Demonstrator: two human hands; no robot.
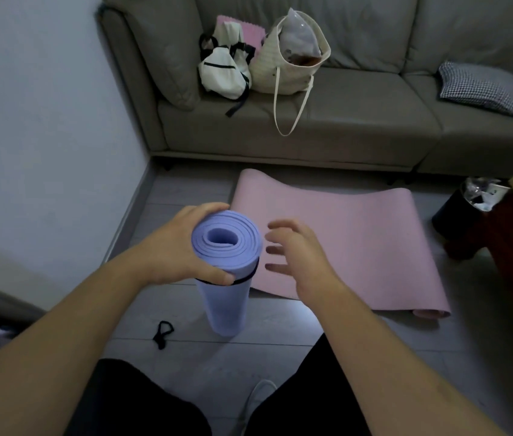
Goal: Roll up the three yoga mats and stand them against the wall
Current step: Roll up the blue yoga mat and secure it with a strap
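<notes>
The rolled purple mat [226,272] stood upright on the floor at frame centre, a black strap [247,278] around it. The left hand [175,247] gripped its top. The right hand [299,253] hovered just beside, fingers spread, holding nothing. Behind, the pink mat [343,234] lay unrolled.

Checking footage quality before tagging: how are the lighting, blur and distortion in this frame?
Head view: dim, bluish room light, with a pale bright patch on the floor; the right hand has motion-blurred fingers, while the left hand gripping the purple rolled mat is sharp; wide-angle bending curves the sofa and wall.
</notes>
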